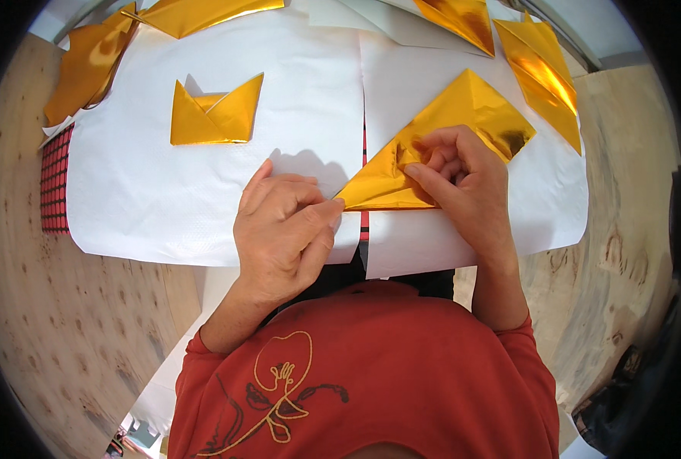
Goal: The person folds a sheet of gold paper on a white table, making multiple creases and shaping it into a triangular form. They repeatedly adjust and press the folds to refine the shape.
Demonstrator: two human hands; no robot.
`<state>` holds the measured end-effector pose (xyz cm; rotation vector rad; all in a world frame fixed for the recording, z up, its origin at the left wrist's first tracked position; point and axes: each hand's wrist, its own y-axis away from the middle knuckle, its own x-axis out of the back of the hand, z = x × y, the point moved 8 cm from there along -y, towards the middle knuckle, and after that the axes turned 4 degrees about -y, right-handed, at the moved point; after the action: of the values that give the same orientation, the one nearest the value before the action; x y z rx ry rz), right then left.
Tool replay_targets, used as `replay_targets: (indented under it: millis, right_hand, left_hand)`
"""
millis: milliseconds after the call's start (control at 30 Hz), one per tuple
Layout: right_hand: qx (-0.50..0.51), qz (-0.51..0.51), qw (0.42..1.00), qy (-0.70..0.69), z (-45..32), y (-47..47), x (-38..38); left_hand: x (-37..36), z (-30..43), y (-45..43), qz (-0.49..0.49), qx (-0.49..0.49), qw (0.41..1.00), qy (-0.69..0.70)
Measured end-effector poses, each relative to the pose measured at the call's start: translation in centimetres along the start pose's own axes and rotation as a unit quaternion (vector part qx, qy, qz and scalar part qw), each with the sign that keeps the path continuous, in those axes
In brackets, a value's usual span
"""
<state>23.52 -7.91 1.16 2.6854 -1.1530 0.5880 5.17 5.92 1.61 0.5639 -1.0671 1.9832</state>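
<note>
In front of me lies a partly folded sheet of gold foil paper (469, 109), its long lower edge straight and its far corner pointing away. My left hand (286, 232) pinches the sheet's narrow left corner between thumb and forefinger. Over the middle of the sheet is my right hand (461, 172), thumb and curled fingers close to a creased, raised part of the foil. Whether the right fingertips grip the foil or only hover over it is unclear. Further left, a finished-looking gold foil boat shape (220, 117) with two upright points rests apart from both hands.
White paper sheets (145, 201) cover a table, with red-and-black patterned cloth (56, 183) showing at the left edge and in the central gap. More gold foil pieces (538, 69) lie along the far right, far left and back edges. Plywood boards (88, 310) flank the table.
</note>
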Motion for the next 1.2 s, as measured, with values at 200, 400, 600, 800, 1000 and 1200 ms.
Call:
replay_targets:
  millis: [200,400,600,800,1000,1200]
  right_hand:
    - [0.007,-0.002,1.000,0.011,-0.1,-0.1,0.1]
    - [0.005,-0.006,1.000,-0.010,0.0,-0.1,0.1]
    - [0.009,-0.008,1.000,-0.019,-0.1,-0.1,0.1]
    - [0.009,0.001,1.000,0.002,-0.2,0.0,-0.1]
    - [0.014,0.003,1.000,0.016,-0.2,0.0,-0.1]
    - [0.032,0.006,0.999,0.021,-0.4,0.1,-0.2]
  left_hand:
    - [-0.1,0.1,0.0,0.000,-0.006,1.000,0.001]
    - [-0.1,0.2,-0.1,0.007,-0.013,1.000,-0.004]
    - [-0.1,0.3,-0.1,0.005,-0.010,1.000,-0.005]
    - [0.1,0.1,0.3,0.001,-0.007,1.000,-0.004]
    - [-0.2,0.1,0.7,0.020,-0.006,1.000,-0.024]
    - [-0.2,1.0,1.4,0.066,-0.029,0.993,-0.089]
